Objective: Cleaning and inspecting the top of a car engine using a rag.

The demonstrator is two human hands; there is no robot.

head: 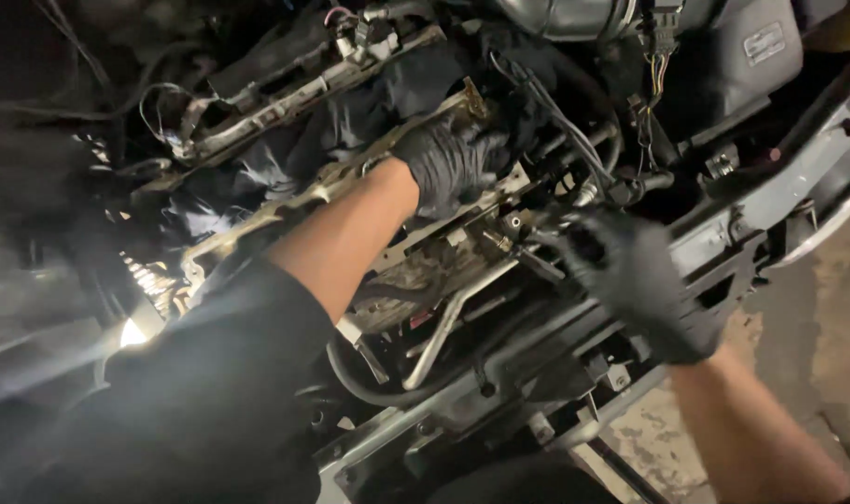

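**Head view: both gloved hands deep in an open engine bay**

Your left hand [451, 161], in a black glove with the forearm bare and a dark sleeve pushed up behind it, is pressed down onto the engine [415, 271] at the centre of the scene. Its fingers are curled over the top of a pale, grimy metal rail [285, 201] that runs diagonally from lower left to upper right; whether they grip anything under the palm you cannot tell from here. The engine itself looks dirty and partly stripped: tan, crusted metal faces, exposed brackets and dark cloth stuffed into the openings beside the rail.

Your right hand [630, 275], also black-gloved, sits just to the right and nearer, fingers bent and reaching toward a small fitting [511, 224] at the engine's front edge. The fingertips are lost in shadow, so its hold cannot be told.

A bent silver metal pipe [448, 327] lies below the two hands. A bundle of black cables [560, 126] crosses above the right hand. The grey front crossmember [723, 238] runs along the near right, with stained concrete floor [845, 308] beyond it.
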